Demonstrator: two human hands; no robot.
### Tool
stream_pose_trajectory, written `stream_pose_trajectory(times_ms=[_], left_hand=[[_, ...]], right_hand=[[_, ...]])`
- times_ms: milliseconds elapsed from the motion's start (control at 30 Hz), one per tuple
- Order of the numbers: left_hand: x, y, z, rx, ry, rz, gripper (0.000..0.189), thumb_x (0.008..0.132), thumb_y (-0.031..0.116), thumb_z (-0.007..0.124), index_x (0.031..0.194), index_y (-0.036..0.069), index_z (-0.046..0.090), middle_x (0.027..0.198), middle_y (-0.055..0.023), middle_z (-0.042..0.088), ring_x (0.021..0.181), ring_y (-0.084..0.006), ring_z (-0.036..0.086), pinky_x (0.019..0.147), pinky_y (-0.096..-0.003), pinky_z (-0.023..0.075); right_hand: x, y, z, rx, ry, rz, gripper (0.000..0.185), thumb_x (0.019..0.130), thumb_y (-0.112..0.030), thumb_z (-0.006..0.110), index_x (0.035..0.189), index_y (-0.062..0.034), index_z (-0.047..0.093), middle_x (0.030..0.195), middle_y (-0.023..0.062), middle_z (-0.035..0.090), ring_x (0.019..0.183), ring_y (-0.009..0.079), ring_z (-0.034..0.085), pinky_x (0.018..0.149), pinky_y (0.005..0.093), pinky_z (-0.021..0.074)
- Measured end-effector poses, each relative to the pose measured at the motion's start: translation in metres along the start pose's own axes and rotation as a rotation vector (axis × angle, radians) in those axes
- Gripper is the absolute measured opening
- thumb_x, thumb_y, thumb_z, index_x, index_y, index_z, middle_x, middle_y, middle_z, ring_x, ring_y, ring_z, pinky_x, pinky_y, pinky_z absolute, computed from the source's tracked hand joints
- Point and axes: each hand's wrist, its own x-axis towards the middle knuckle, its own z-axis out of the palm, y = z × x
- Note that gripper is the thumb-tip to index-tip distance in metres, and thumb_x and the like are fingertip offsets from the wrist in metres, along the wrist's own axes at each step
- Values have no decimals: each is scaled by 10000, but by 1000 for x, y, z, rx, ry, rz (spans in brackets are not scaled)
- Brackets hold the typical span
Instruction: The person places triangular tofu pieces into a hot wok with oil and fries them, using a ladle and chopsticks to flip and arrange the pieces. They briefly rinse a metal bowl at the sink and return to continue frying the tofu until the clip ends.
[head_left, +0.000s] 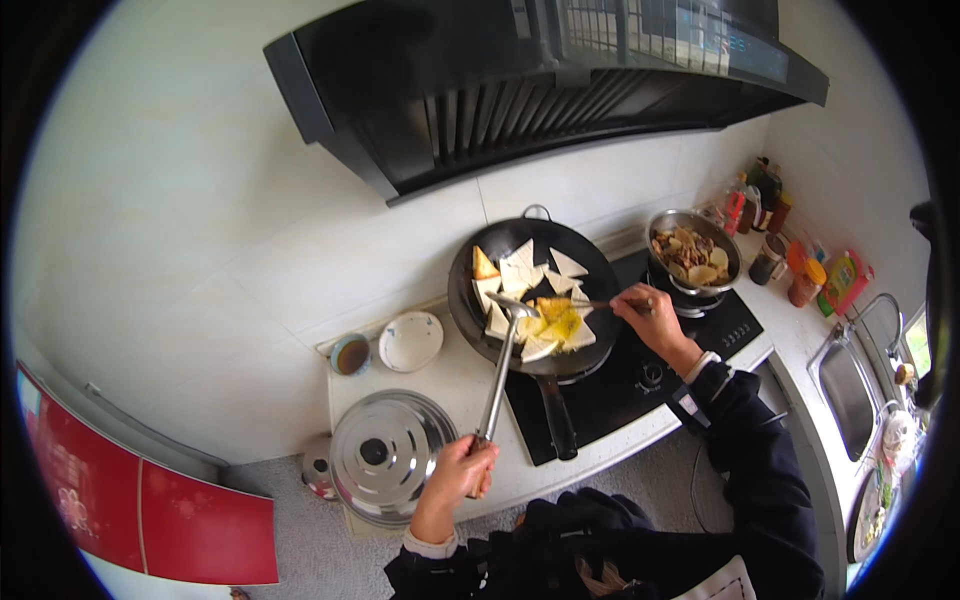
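A black wok (534, 369) stands on the left of a black glass cooktop (615, 420). In it lie several white tofu triangles (568, 262), one browned triangle (484, 264), and yellow, egg-like pieces (562, 325) low in the middle. My left hand (463, 474) grips the wooden handle of a long metal spatula (501, 379), whose head is over the wok's contents. From the right, my right hand (649, 319) holds thin brown chopsticks (596, 304) that reach in to the yellow pieces. The wok's handle (556, 420) points towards me.
Left of the wok are a white bowl (411, 341), a cup of brown liquid (351, 355) and a steel lid (394, 457). A steel bowl of cooked food (694, 253) is at the back right. Beyond stand bottles (765, 195), jars (807, 283) and a sink (849, 397); a range hood (525, 97) overhangs.
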Motion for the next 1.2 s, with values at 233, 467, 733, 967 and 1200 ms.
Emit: stream_pose_trajectory(times_ms=[233,467,733,967,1200], left_hand=[[2,8,15,16,56,-17,129,855,155,598,832,52,525,639,-5,500,422,-99,466,362,-249,354],[4,5,21,-7,97,16,159,854,156,612,832,16,539,622,-20,501,422,-100,479,362,-250,354],[3,2,18,-2,104,19,167,850,153,614,821,8,536,630,-22,501,423,-100,480,363,-247,352],[2,1,14,-17,75,20,165,849,149,614,824,8,532,636,-21,499,422,-100,481,359,-249,350],[-1,3,13,-7,76,-16,171,851,152,615,819,16,517,633,-18,493,423,-100,479,360,-249,350]], right_hand=[[11,14,-2,42,-37,-22,121,814,-84,669,844,32,657,772,105,607,664,196,638,594,271,502],[27,21,2,2,-91,-90,112,811,-82,661,835,27,656,786,107,616,641,215,634,583,274,503],[36,26,16,9,-167,-92,105,798,-83,673,814,19,656,792,108,624,673,233,656,591,286,515],[37,37,40,-71,-202,-175,102,791,-114,678,812,-14,671,794,112,619,682,274,629,624,323,505],[36,46,54,-123,-221,-188,87,786,-91,678,810,-8,670,785,103,612,673,265,615,609,321,499]])
